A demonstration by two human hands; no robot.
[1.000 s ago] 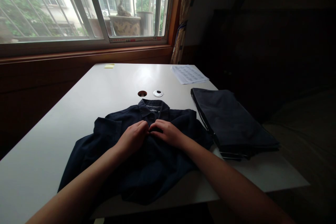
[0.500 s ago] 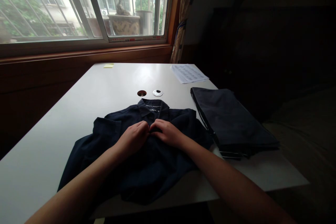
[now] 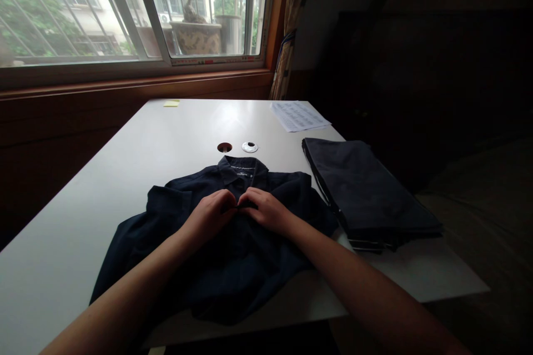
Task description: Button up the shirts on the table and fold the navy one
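Observation:
A dark navy collared shirt [image 3: 245,266] lies spread on the white table, its collar towards the window and its front facing up. Just below the collar, my left hand [image 3: 214,208] pinches the shirt's front edge. Close against it, my right hand [image 3: 264,208] grips the cloth from the other side, thumb and fingers pressed together. The fingertips of both hands nearly meet at the front opening. Any button between them is hidden by the fingers and too dark to make out.
To the right, a stack of folded dark cloth [image 3: 366,188] rests on the white table [image 3: 104,177]. Printed papers [image 3: 300,116] and a yellow sticky note [image 3: 171,104] lie along the far edge. A cable hole [image 3: 225,147] and its round cover [image 3: 250,147] are beyond the collar. A barred window [image 3: 200,11] stands behind.
My left hand's fingers have shifted slightly, with the knuckles bent higher over the front opening. My right hand and the shirt stay nearly where they were.

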